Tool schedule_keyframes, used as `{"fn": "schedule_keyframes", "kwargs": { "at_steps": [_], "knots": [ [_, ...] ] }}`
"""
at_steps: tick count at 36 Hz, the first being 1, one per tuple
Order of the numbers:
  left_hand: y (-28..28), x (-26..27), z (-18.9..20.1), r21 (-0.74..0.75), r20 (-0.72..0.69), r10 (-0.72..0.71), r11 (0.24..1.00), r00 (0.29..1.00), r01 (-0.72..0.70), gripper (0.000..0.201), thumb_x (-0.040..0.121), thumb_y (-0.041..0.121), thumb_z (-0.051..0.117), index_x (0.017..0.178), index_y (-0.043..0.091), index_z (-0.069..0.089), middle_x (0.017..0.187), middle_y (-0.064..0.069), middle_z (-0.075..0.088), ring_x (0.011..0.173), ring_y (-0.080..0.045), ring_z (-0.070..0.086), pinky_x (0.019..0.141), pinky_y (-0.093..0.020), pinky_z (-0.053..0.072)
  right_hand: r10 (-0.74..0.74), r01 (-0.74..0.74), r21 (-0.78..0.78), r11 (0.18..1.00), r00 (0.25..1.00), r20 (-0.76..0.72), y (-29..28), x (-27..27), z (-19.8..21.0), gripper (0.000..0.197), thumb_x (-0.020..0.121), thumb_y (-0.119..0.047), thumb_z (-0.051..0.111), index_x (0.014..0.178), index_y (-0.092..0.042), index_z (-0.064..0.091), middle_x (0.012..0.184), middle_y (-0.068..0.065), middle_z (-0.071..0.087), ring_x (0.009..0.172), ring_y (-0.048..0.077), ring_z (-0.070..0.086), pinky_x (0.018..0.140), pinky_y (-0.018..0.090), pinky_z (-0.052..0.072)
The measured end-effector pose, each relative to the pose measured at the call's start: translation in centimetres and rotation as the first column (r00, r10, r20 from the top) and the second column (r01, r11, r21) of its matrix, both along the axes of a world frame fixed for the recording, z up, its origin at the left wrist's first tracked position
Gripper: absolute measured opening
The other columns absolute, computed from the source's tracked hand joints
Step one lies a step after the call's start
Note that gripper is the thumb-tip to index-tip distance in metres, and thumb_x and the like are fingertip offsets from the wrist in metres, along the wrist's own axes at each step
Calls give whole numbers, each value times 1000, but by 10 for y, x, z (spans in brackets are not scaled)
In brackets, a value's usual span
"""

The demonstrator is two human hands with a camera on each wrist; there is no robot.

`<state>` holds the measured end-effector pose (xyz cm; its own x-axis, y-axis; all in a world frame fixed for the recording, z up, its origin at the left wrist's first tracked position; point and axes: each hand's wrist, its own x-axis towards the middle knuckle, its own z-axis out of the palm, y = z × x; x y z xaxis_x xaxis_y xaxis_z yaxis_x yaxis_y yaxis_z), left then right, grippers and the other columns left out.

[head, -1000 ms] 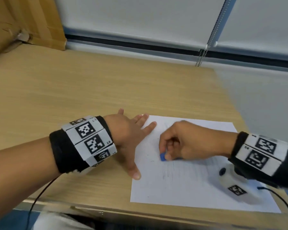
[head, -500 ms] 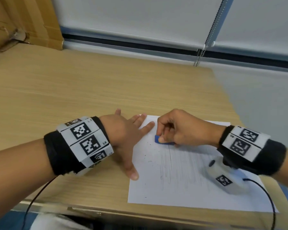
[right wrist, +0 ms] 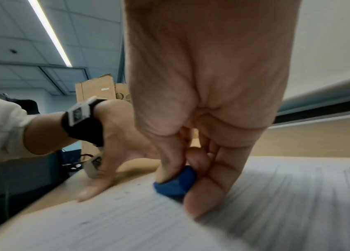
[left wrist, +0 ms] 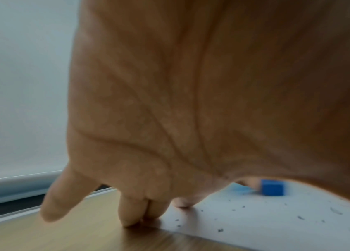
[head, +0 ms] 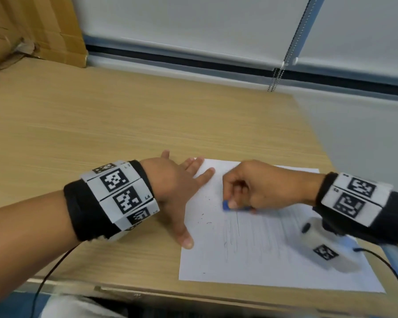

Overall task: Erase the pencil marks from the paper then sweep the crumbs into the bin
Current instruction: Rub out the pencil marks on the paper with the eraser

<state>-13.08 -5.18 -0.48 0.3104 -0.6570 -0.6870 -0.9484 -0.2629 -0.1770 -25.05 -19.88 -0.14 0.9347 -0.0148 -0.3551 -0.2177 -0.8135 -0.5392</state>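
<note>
Paper [head: 274, 255] pinned at its left edge by flat left hand [head: 170, 187]; blue eraser [head: 226, 205] pinched in right hand [head: 260, 187]. Best kept short, firm, over remaining pencil lines [head: 237, 228].

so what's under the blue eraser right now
The blue eraser, pinched by the right hand, sits on the white paper. Faint pencil lines and crumbs show nearby; marks directly beneath it are covered.
</note>
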Motion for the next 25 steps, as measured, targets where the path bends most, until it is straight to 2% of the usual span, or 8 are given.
{"fn": "schedule_keyframes", "kwargs": {
  "at_steps": [4, 10, 13, 15, 17, 19, 21, 25],
  "knots": [
    [1, 1, -1, -2, 7, 4, 1000, 1000, -4, 151, 51, 83, 70, 132, 31, -47, 146, 2, -48, 142, -13, -32, 110, -64, -18, -103, 107, -36, 994, 991, 91, -7, 7, 3, 7, 85, -17, 69, 81, -15, 64, 63, 3, 66, 49, 9, 61, 54, 19, 46],
    [1, -1, 1, -5, 19, -10, 1000, 1000, 10, 150, 53, 82, 70, 137, 30, -43, 148, 0, -46, 143, -13, -29, 112, -64, -15, 64, -63, 14, 998, 997, -38, 12, -15, 0, 10, 85, -17, 70, 77, -18, 64, 60, -4, 63, 50, 5, 54, 55, 20, 46],
    [1, -1, 1, -4, 34, -18, 1000, 999, 18, 150, 52, 84, 68, 136, 30, -44, 147, 0, -46, 144, -13, -28, 112, -63, -16, -13, 14, -23, 1000, 1000, 22, 4, -6, 1, 9, 85, -19, 70, 79, -17, 64, 65, 4, 67, 50, 8, 56, 54, 21, 46],
    [1, -2, 2, 2, 35, -15, 1000, 999, 15, 150, 52, 85, 68, 134, 31, -45, 147, 1, -47, 143, -13, -29, 111, -63, -16, -74, 75, -12, 997, 995, 69, -1, -4, -1, 10, 85, -17, 70, 79, -17, 63, 64, 2, 64, 49, 10, 56, 52, 22, 45],
    [1, -3, 4, 12, 32, -6, 1000, 999, 6, 149, 54, 83, 69, 135, 30, -45, 147, 1, -47, 143, -13, -30, 111, -63, -16, -87, 85, 31, 996, 994, 59, -1, -9, -4, 9, 86, -17, 69, 79, -16, 63, 63, -1, 61, 50, 12, 57, 52, 24, 48],
    [1, -4, 7, 17, 25, -6, 1000, 1000, 5, 148, 56, 82, 69, 137, 29, -44, 147, 0, -46, 143, -12, -30, 111, -64, -15, -69, 67, 49, 997, 997, 42, 1, -15, -5, 8, 86, -17, 69, 81, -16, 62, 65, 2, 62, 52, 14, 57, 53, 25, 50],
    [0, -6, 10, 28, 8, -6, 1000, 1000, 6, 148, 58, 80, 70, 139, 27, -42, 148, 0, -46, 143, -13, -30, 113, -64, -12, -58, 57, 31, 998, 997, 46, 3, -17, -5, 8, 86, -17, 68, 82, -18, 62, 69, 5, 64, 53, 12, 56, 54, 24, 50],
    [0, -3, 16, 2, -26, 9, 1000, 1000, -9, 141, 60, 86, 62, 147, 25, -31, 151, 3, -42, 147, -12, -20, 119, -54, -4, -48, 51, -50, 997, 997, 55, 3, -14, -6, 6, 87, -20, 68, 87, -19, 62, 70, -6, 60, 50, 0, 51, 53, 16, 43]
  ]
}}
